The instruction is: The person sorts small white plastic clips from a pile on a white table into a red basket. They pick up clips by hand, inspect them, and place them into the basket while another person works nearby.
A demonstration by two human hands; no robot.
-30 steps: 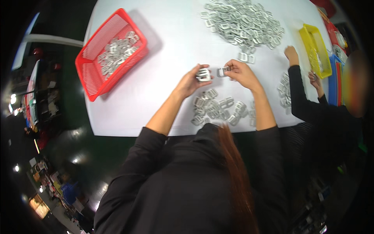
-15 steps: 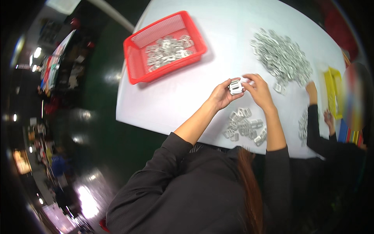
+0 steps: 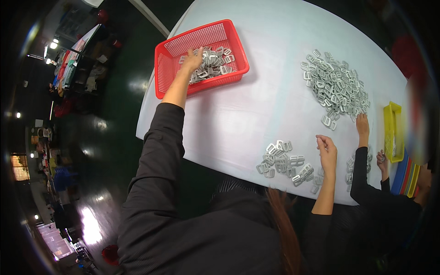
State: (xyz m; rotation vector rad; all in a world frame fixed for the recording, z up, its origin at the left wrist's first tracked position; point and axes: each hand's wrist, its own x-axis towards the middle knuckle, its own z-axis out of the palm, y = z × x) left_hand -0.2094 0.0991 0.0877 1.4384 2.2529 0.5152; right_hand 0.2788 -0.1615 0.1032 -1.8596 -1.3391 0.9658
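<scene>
My left hand (image 3: 193, 59) reaches into the red plastic basket (image 3: 163, 80), fingers apart over a heap of silver metal slide buckles (image 3: 211, 59). No buckle shows in its grasp. Above the white tabletop, my right hand (image 3: 327, 153) is raised with loosely bent, parted fingers and nothing visible in them. Just to its left, near the table's front edge, lies a small group of similar buckles (image 3: 280, 158). Farther back on the right is a large pile of them (image 3: 337, 87).
A co-worker's hand (image 3: 362, 123) touches the near edge of the large pile. The co-worker's other hand (image 3: 382, 160) is beside a yellow basket (image 3: 393, 110). More buckles (image 3: 350, 169) lie by that person's sleeve. The white table (image 3: 229, 133) ends along a curved front edge.
My left hand has moved from the table's middle, where it held slide buckles, into the red basket. My right hand has drawn back toward me and to the right.
</scene>
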